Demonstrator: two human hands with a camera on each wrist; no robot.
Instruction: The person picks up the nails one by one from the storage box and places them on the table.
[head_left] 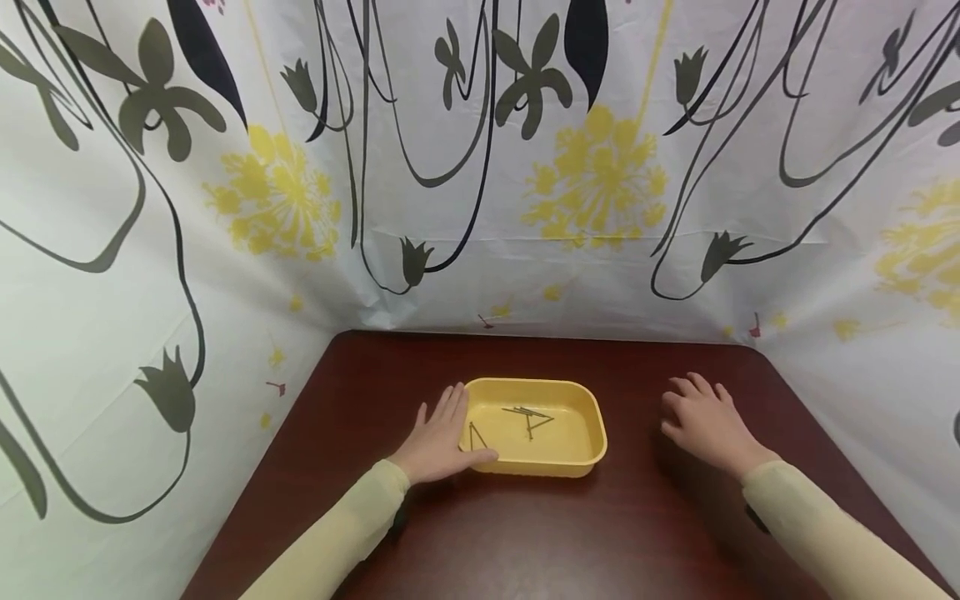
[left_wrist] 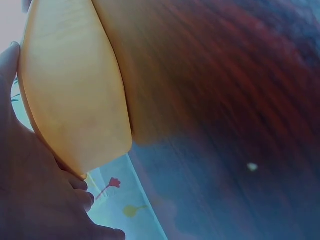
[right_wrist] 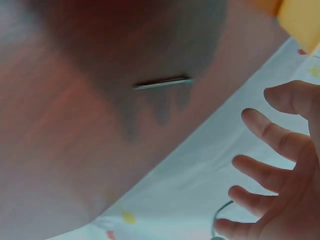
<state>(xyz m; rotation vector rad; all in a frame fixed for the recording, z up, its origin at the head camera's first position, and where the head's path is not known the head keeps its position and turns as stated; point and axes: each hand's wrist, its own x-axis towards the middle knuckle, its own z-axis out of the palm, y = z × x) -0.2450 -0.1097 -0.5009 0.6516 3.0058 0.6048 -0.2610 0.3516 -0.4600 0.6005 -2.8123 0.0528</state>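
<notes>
In the head view my left hand (head_left: pixel 441 437) rests on the left end of a yellow plastic tray (head_left: pixel 536 470), fingers straight along its rim and thumb over the near left corner. The left wrist view shows the tray's outer wall (left_wrist: pixel 77 95) beside that hand (left_wrist: pixel 45 185). Several thin nails (head_left: pixel 534 413) lie loose on the tray floor, some near its left end. To the right of the tray my right hand (head_left: pixel 708 421) hovers over the table with fingers spread, holding nothing. A single nail (right_wrist: pixel 162 83) lies on the table near this hand in the right wrist view.
The dark red-brown table (head_left: pixel 517 533) has rounded far corners. A white curtain (head_left: pixel 465 208) with grey vines and yellow flowers hangs behind and along both sides, close to the table's edges.
</notes>
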